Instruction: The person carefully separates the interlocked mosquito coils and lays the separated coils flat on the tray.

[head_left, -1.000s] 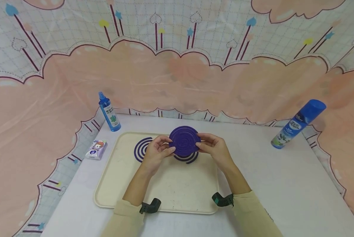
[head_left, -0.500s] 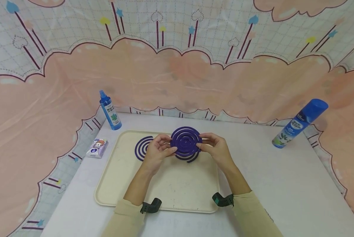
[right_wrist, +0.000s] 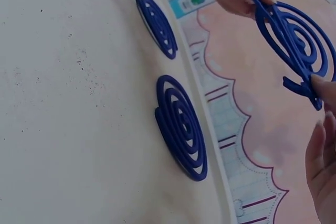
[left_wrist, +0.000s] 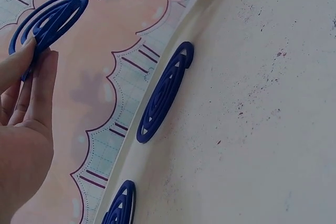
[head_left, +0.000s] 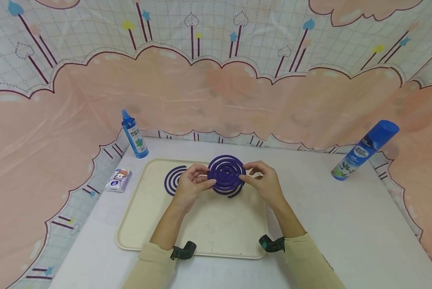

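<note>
Both hands hold a dark blue-purple double mosquito coil [head_left: 226, 173] up over the far side of the cream tray [head_left: 216, 256]. My left hand [head_left: 191, 186] pinches its left rim between thumb and fingers. At the opposite rim, my right hand [head_left: 264, 180] grips with the thumb in front. Gaps show between the rings, and in the right wrist view the two spirals stand apart at an angle, with a loose end sticking out. Two more spiral coils lie flat on the tray: a left coil [right_wrist: 156, 24], partly hidden by my left hand in the head view, and a right coil [right_wrist: 184, 124], partly behind the held one.
A blue spray bottle [head_left: 134, 136] stands behind the tray's left corner, with a small purple-white packet [head_left: 118, 180] in front of it. Far right stands a tall blue aerosol can [head_left: 364, 150]. A patterned cloth [head_left: 187, 100] hangs behind the white table [head_left: 328, 208].
The held coil looked like a nearly solid disc; gaps have opened between its rings as the two spirals spread. The fingers of my right hand have shifted slightly at the rim.
</note>
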The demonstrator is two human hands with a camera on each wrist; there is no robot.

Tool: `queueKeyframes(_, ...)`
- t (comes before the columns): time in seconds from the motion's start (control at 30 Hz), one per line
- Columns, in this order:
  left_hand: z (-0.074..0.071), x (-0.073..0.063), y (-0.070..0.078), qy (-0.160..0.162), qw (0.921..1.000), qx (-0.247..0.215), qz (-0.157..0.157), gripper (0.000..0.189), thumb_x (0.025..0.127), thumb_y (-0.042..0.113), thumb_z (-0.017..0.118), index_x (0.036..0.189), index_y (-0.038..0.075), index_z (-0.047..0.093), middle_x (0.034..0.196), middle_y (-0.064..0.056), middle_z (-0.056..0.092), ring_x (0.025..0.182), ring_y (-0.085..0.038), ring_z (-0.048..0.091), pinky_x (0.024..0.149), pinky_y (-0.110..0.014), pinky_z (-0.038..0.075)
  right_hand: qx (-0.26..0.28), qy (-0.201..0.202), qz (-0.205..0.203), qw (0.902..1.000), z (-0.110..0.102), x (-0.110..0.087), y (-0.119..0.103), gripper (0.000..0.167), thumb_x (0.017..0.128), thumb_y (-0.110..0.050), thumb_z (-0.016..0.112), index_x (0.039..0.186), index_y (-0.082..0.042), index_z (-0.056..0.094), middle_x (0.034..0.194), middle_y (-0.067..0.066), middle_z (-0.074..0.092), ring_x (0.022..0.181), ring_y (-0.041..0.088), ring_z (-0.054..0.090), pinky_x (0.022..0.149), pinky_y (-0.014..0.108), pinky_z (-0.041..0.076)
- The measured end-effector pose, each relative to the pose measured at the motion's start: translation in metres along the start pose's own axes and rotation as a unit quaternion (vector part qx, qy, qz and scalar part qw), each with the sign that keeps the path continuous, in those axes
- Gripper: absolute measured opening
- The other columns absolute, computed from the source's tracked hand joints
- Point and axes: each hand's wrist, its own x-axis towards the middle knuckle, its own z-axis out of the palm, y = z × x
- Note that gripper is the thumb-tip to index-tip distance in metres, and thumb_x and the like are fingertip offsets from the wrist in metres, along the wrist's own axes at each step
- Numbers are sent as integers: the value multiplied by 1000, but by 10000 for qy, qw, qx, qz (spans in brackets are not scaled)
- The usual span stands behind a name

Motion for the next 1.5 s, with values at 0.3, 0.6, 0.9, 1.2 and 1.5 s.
queueKeyframes(0.3,-5,1,4,-232,9993,281,38,16,98,-5,60,114,-3,61,92,8,75,82,-6,74,79,-27,64,205,-405,57,9990,-6,-1,0,28,88,-9,79,112,1,68,96,4,74,84,5,65,69,20,57)
queueKeyframes(0.6,-7,5,9,-261,9986,465,9,11,98,-4,61,109,-3,65,86,9,77,77,-8,75,74,-27,64,411,-726,208,9963,-8,-1,0,28,91,-10,76,114,-1,62,88,-16,75,77,4,66,67,22,54)
queueKeyframes(0.9,-12,5,14,-773,9898,1191,-109,28,93,-10,62,120,-18,62,95,9,76,83,-6,75,81,-27,64,-16,-1056,-184,9942,-10,-2,-1,12,94,-11,73,103,-4,77,106,13,77,86,2,68,72,22,58)
queueKeyframes(1.2,-9,5,15,-886,9887,1211,-29,26,91,-9,67,115,-20,62,89,12,77,82,-5,75,80,-27,64,86,-1319,-239,9909,-10,-2,2,18,93,-6,73,109,2,74,108,22,73,77,5,69,72,24,61)
queueKeyframes(1.5,-8,3,15,-890,9897,1120,13,25,92,-11,65,115,-21,61,90,13,77,83,-5,75,80,-26,64,236,-1286,-230,9912,-9,-4,1,18,93,-5,73,108,4,74,108,27,72,74,3,68,69,23,60)
